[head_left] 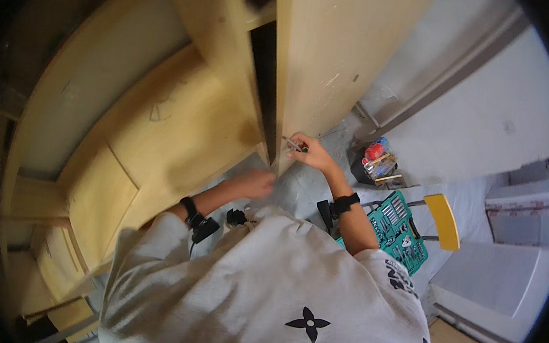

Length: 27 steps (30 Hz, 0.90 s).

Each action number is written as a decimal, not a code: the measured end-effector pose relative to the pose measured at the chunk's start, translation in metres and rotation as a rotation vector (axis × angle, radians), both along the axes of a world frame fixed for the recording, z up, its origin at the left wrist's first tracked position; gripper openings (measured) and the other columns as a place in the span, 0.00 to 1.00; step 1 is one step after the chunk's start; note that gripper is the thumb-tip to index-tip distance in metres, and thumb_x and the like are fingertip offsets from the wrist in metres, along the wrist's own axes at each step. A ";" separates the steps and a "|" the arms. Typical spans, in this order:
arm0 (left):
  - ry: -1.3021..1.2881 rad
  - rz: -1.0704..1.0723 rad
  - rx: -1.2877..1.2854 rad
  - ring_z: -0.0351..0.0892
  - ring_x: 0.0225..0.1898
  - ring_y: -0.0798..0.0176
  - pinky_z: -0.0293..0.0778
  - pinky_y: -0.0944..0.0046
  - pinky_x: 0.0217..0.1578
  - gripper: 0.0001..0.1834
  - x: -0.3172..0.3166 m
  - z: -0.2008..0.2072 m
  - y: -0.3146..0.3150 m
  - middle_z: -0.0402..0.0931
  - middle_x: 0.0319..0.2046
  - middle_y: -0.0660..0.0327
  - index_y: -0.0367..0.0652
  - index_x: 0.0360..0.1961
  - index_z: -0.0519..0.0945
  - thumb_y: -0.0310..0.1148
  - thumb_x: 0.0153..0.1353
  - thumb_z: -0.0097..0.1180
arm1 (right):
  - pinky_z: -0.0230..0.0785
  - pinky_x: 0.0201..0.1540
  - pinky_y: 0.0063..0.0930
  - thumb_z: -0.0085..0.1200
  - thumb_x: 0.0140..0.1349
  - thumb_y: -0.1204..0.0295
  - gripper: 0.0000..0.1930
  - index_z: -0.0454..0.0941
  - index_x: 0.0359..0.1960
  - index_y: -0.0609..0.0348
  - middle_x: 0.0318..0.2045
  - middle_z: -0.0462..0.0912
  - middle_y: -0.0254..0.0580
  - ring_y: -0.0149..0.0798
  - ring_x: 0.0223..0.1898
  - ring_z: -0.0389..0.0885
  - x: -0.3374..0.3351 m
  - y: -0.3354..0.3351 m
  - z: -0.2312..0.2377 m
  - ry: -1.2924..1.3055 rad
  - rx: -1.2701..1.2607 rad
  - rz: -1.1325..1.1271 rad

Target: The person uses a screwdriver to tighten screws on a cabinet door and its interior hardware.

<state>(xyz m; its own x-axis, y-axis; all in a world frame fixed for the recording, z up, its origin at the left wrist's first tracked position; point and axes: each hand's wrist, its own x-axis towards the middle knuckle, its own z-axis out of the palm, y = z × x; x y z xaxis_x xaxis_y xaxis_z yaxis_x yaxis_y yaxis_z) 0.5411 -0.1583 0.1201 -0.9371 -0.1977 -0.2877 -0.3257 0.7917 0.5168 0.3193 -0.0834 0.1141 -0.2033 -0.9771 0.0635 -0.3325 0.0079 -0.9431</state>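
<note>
Head view. Containers first: teal tool case (416, 268) is lying open on the floor by my right elbow, rows of shiny sockets and small bits in their slots; my forearm covers part of it. Past it, a dark bin (357, 169) up against the pale wall, with a red piece (373, 153), something blue and some clear wrap in it. Light-wood cabinet (182, 109) fills my left side, too blurred to read much inside.

Slim tool (293, 144): thin metallic shaft, dark end, looks like a screwdriver. It's in front of me at the lower end of the upright wood panel (328, 60), shaft pointing at the panel edge. Can't tell if the tip touches.

Right hand (311, 154): fingers closed around the tool in a pinch, palm side mostly hidden. Left hand (254, 184): motion-blurred, loosely curled, just left of the panel's bottom end. Can't tell whether it has hold of anything. Black strap units on both wrists.
</note>
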 end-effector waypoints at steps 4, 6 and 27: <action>-0.021 0.480 0.031 0.76 0.33 0.41 0.70 0.48 0.33 0.12 0.116 -0.047 -0.041 0.77 0.27 0.47 0.40 0.27 0.75 0.37 0.54 0.46 | 0.64 0.25 0.26 0.65 0.47 0.67 0.13 0.74 0.27 0.58 0.18 0.74 0.38 0.33 0.21 0.70 0.034 -0.069 -0.013 0.197 -0.117 -0.342; 0.104 0.768 0.153 0.78 0.29 0.47 0.73 0.54 0.32 0.10 0.176 -0.076 -0.035 0.78 0.25 0.50 0.39 0.28 0.75 0.36 0.55 0.47 | 0.66 0.26 0.30 0.66 0.46 0.66 0.14 0.73 0.25 0.59 0.17 0.75 0.43 0.39 0.20 0.74 0.044 -0.079 -0.022 0.342 -0.248 -0.464; 0.056 0.903 0.436 0.78 0.28 0.63 0.74 0.63 0.31 0.12 0.186 -0.130 0.019 0.78 0.26 0.56 0.35 0.33 0.75 0.34 0.58 0.48 | 0.65 0.24 0.37 0.68 0.45 0.64 0.19 0.65 0.23 0.55 0.17 0.73 0.43 0.50 0.19 0.71 0.025 -0.023 -0.024 0.540 -0.188 -0.343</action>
